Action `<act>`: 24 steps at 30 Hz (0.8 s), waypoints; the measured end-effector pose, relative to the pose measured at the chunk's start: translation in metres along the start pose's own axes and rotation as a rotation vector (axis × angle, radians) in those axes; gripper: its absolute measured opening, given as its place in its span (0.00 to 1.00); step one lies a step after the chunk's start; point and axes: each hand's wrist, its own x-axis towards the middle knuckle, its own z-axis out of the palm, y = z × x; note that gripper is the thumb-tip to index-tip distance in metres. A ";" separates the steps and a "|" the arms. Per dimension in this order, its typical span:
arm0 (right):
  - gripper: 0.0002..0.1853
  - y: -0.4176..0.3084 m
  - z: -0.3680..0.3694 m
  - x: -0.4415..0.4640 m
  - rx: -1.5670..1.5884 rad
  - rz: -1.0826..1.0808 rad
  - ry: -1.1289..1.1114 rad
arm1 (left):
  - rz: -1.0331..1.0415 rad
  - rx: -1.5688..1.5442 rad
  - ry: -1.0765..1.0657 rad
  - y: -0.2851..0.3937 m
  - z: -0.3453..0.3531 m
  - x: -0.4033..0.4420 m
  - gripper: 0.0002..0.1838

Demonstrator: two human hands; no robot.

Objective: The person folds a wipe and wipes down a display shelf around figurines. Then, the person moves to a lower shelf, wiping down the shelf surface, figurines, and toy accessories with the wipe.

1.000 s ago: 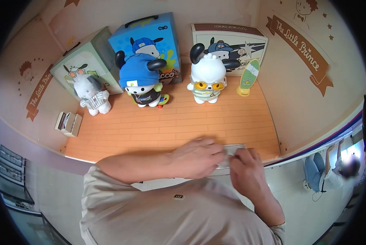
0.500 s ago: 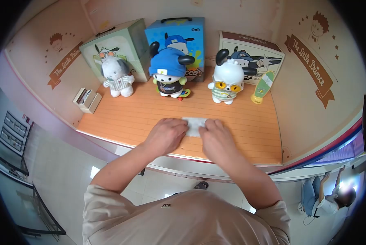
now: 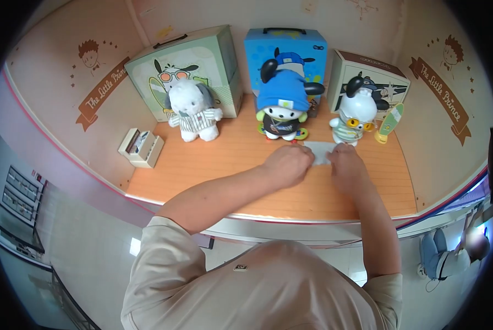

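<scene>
My left hand is closed on the left end of a whitish cloth or sheet, low over the wood-patterned shelf. The right end of it is pinched in my right hand. Just behind my left hand stands a figure in a blue hat. Behind my right hand is a white figure with yellow glasses, and a small green surfboard stands at its right. A plush toy in a striped outfit stands further left. Whether the sheet touches the shelf is unclear.
Behind the figures stand a green box, a blue box and a white-and-brown box. A small cream holder is at the shelf's left. Patterned side walls enclose the shelf. Another person is at the far right.
Both hands, still on the whitish sheet, have moved deeper over the shelf, close to the blue-hatted and yellow-glassed figures. The camera view has shifted too.
</scene>
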 end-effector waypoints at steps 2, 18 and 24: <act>0.14 -0.035 -0.009 -0.008 -0.008 0.032 -0.011 | 0.024 0.026 0.007 0.000 -0.010 -0.019 0.05; 0.10 -0.184 -0.010 -0.025 0.242 -0.033 -0.066 | 0.240 -0.215 -0.195 -0.026 -0.094 -0.157 0.07; 0.15 -0.153 0.017 0.021 0.186 0.023 0.016 | 0.185 -0.128 -0.010 -0.082 -0.058 -0.132 0.11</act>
